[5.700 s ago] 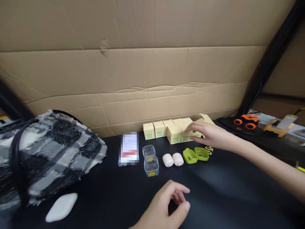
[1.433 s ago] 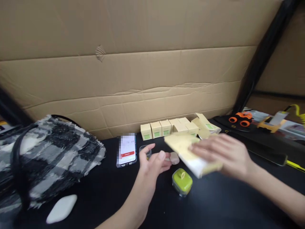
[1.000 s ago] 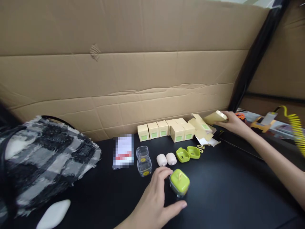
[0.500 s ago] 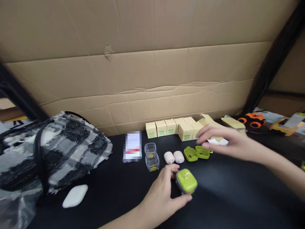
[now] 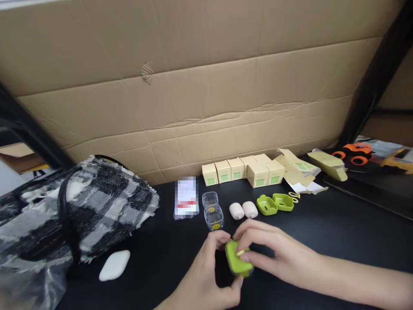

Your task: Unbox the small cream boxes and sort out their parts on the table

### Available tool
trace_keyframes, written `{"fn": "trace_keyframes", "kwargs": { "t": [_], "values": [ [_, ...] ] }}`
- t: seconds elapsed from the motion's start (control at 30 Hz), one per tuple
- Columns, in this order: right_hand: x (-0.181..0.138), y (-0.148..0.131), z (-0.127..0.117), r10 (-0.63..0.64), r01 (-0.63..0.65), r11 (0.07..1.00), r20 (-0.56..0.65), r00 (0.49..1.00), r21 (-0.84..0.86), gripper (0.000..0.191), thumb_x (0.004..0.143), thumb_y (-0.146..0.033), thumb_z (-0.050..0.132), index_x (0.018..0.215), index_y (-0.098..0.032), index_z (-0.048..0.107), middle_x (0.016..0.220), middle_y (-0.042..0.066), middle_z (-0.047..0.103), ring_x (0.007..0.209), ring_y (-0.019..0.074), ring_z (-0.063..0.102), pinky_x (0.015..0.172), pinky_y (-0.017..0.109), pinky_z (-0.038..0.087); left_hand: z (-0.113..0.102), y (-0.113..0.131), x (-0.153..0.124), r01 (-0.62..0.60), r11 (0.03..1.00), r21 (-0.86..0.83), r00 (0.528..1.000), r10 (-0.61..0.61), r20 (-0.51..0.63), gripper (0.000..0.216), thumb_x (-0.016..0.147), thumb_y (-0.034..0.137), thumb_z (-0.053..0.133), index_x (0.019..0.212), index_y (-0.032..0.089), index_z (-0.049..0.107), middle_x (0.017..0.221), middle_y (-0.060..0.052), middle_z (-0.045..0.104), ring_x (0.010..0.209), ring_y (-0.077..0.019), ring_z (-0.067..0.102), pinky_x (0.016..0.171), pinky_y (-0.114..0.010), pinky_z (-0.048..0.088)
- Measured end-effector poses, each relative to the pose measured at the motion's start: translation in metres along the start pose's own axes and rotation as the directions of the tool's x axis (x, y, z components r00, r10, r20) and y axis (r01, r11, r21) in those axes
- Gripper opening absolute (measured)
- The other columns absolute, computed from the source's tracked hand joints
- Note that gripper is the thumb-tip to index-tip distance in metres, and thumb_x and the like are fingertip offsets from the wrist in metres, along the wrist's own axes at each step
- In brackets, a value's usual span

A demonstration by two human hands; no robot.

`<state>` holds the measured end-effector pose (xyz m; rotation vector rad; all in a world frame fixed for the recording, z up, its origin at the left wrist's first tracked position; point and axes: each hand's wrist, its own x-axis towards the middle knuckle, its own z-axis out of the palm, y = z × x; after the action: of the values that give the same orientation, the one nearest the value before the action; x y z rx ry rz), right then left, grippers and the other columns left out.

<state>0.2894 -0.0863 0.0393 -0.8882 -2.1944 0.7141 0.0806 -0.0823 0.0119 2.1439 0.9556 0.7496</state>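
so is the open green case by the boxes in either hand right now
No, the open green case lies untouched on the table; both hands grip a closed green case nearer the camera.

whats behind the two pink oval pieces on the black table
Behind the two pink oval pieces stands a row of small beige cardboard boxes with green labels, backed by a cardboard wall. The boxes' contents are hidden.

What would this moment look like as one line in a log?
left hand: holds green case | right hand: fingers on its top | behind: open clear case, pink pods, open green case
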Motion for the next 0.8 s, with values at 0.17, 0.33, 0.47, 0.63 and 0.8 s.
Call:
{"fn": "trace_keyframes", "kwargs": {
  "t": [0.17, 0.33, 0.47, 0.63, 0.8],
  "values": [
    [0.003, 0.001, 0.006, -0.018, 0.017, 1.0, -0.012, 1.0, -0.023, 0.01, 0.094, -0.019, 0.046, 0.093, -0.022, 0.055, 0.1, 0.003, 0.065, 0.089, 0.0134, 0.064, 0.08, 0.025, 0.052, -0.004, 0.005, -0.003, 0.059, 0.998, -0.009, 0.998, -0.059, -0.01, 0.045, 0.067, 0.009, 0.062, 0.104, 0.024, 0.042, 0.099, -0.001, 0.054, 0.096, -0.0199, 0.059, 0.088, -0.036, 0.049],
    [0.0, 0.005, 0.011, -0.041, 0.05, 0.997, -0.152, 0.988, 0.055, 0.011, 0.094, -0.016, 0.043, 0.094, -0.024, 0.05, 0.099, 0.003, 0.065, 0.092, 0.0137, 0.064, 0.079, 0.026, 0.054, -0.002, 0.006, -0.007, 0.043, 0.999, -0.022, 0.999, -0.043, -0.01, 0.063, 0.063, 0.008, 0.063, 0.118, 0.025, 0.035, 0.104, -0.004, 0.055, 0.097, -0.0215, 0.059, 0.089, -0.039, 0.049],
    [-0.004, 0.005, -0.006, -0.043, 0.077, 0.995, -0.427, 0.903, 0.062, 0.011, 0.093, -0.019, 0.046, 0.096, -0.028, 0.051, 0.106, 0.003, 0.067, 0.1, 0.0168, 0.065, 0.08, 0.028, 0.056, -0.01, 0.003, -0.006, -0.049, 0.991, 0.122, 0.999, 0.049, 0.004, 0.07, 0.065, 0.008, 0.062, 0.127, 0.024, 0.034, 0.11, -0.006, 0.056, 0.102, -0.0226, 0.058, 0.091, -0.04, 0.05],
    [-0.01, 0.001, -0.038, -0.055, 0.009, 0.997, -0.646, 0.761, -0.074, 0.008, 0.089, -0.022, 0.053, 0.091, -0.028, 0.058, 0.099, 0.003, 0.07, 0.092, 0.0189, 0.068, 0.074, 0.028, 0.06, -0.024, 0.001, 0.002, -0.193, 0.877, 0.44, 0.976, 0.218, -0.008, 0.027, 0.07, 0.01, 0.059, 0.095, 0.017, 0.061, 0.111, -0.012, 0.056, 0.098, -0.0269, 0.058, 0.079, -0.04, 0.053],
    [-0.014, 0.001, -0.046, -0.026, -0.038, 0.997, -0.743, 0.669, -0.069, 0.007, 0.087, -0.024, 0.057, 0.091, -0.03, 0.061, 0.101, 0.004, 0.07, 0.095, 0.0213, 0.066, 0.078, 0.032, 0.06, -0.028, -0.001, 0.005, -0.258, 0.799, 0.543, 0.957, 0.286, 0.034, 0.017, 0.076, 0.009, 0.054, 0.086, 0.018, 0.064, 0.102, -0.012, 0.061, 0.094, -0.0268, 0.057, 0.074, -0.04, 0.054]
  ]
}}
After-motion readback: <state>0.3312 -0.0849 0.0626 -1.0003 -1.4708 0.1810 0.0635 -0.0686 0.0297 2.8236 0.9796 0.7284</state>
